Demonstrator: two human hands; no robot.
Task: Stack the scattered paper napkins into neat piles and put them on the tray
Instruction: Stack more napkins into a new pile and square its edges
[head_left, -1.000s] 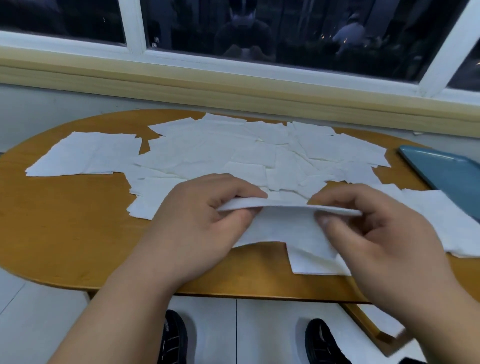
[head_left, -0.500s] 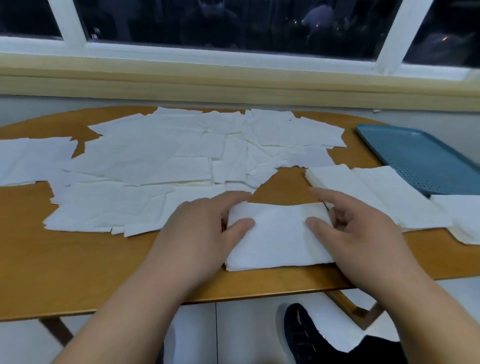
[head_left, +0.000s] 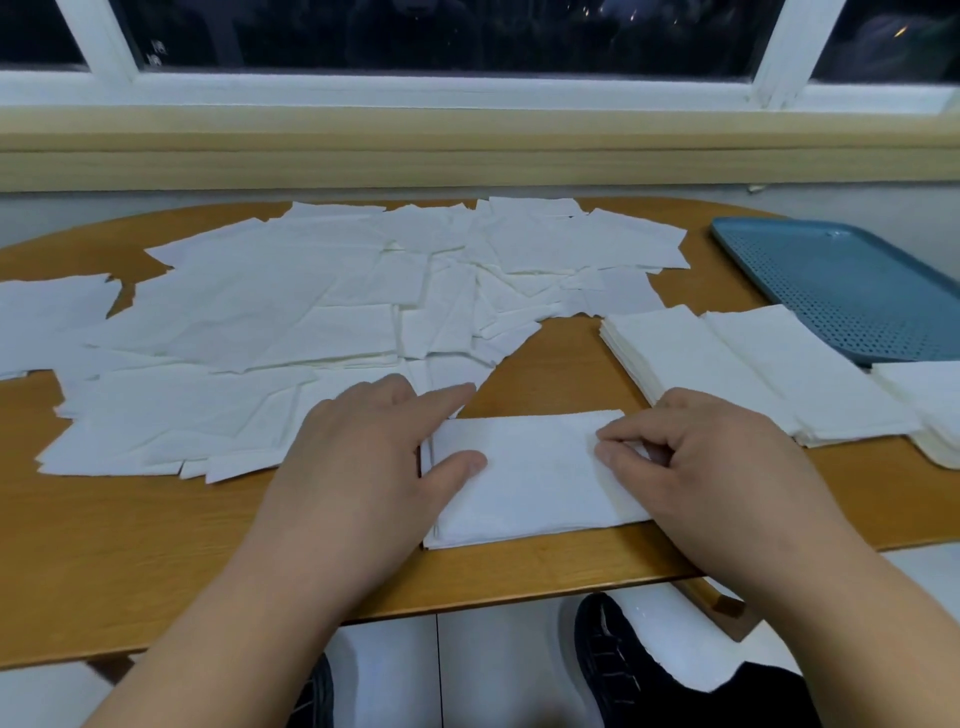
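Oval wooden table (head_left: 130, 545) set against a white-framed window (head_left: 467, 93), dark outside.

Far half and left of the table: loose white paper napkins (head_left: 291, 322), overlapping, many creased, none yet sorted.

Near edge, centre: small squared pile of white napkins (head_left: 535, 483), bracketed by both hands.
- Left hand (head_left: 358, 467): fingers nearly straight along the pile's left side, thumb laid flat on top. It grips nothing. Likely acts as a stop so the edges line up.
- Right hand (head_left: 717, 467): fingers curled, tips down on the pile's right end. Cannot tell whether they nip the edge or only press. Probably squaring that end.

Right of the hands: two finished napkin piles (head_left: 727, 364) side by side, with a third (head_left: 924, 410) partly out of view. They sit just beside the teal perforated plastic tray (head_left: 831, 280), presumably staged there for a short transfer. Nothing lies on the tray.

Judgement: early in the task, with most napkins unstacked.
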